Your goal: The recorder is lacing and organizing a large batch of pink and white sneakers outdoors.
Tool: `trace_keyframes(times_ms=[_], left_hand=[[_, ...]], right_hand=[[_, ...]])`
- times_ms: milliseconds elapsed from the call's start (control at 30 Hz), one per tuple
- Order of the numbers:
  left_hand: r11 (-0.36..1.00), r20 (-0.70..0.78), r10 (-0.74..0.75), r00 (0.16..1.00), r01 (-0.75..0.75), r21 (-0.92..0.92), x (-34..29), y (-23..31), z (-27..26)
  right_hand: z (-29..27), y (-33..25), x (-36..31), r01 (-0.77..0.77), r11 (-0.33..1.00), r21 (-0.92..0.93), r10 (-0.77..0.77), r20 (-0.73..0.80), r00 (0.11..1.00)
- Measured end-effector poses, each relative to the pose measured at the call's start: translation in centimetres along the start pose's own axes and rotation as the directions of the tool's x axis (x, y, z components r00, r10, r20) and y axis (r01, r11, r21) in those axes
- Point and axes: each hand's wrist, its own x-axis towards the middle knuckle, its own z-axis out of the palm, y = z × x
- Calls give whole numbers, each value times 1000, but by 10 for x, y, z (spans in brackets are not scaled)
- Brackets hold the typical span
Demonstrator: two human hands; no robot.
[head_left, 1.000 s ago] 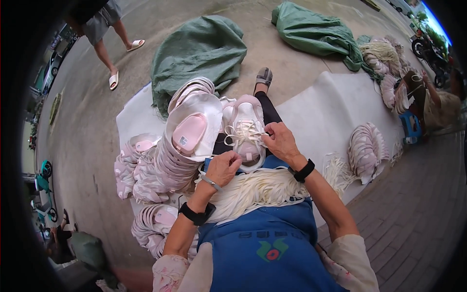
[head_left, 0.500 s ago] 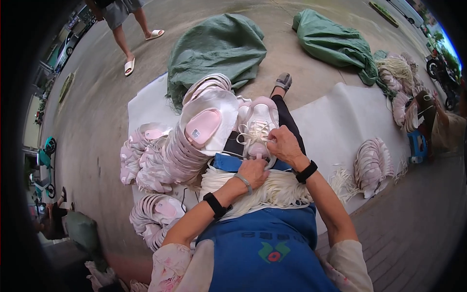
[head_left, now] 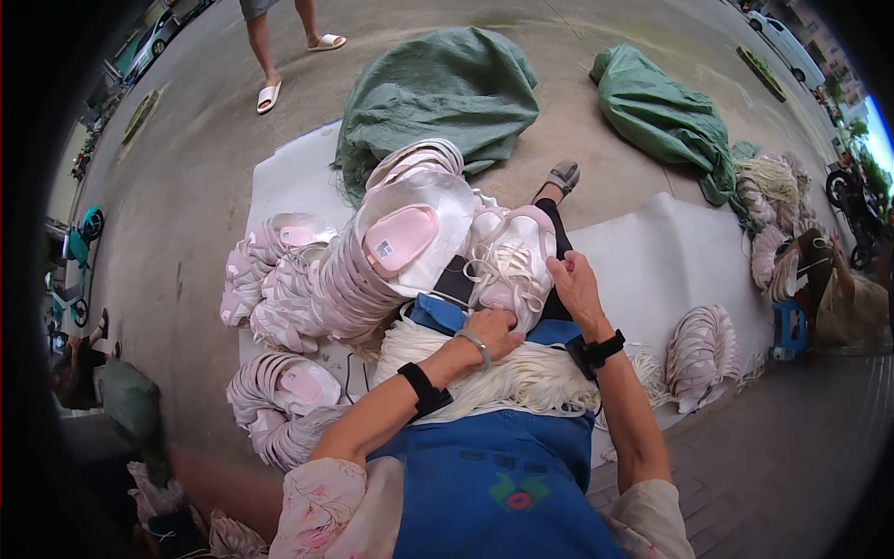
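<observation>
A pink and white shoe upper lies across my lap, toe pointing away, with cream laces looped loosely over its front. My left hand is closed on its near end, at the pink tongue. Beside the upper's right edge is my right hand, thumb and fingers drawn together in a pinch; whatever is between the fingertips is too small to make out. A thick bundle of cream laces lies across my lap over the blue apron, below both hands.
Stacked shoe uppers stand at my left, with another stack nearer. More uppers sit on the white sheet at right. Green sacks lie ahead. Someone in sandals stands far left; another person sits at right.
My right hand has moved from the laces to the right side of the upper. The lace loops now lie looser, while my left hand keeps its hold. The whole view has shifted slightly.
</observation>
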Motion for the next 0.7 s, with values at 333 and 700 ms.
trace_keyframes(times_ms=[333,700], left_hand=[[940,-127,-16,992,-29,-340,-16,-4,-45],[992,-859,-21,511,119,47,-44,-67,-159]], right_hand=[[-10,-21,-31,-474,658,585,41,601,798],[7,-44,-45,-396,685,612,-104,620,778]])
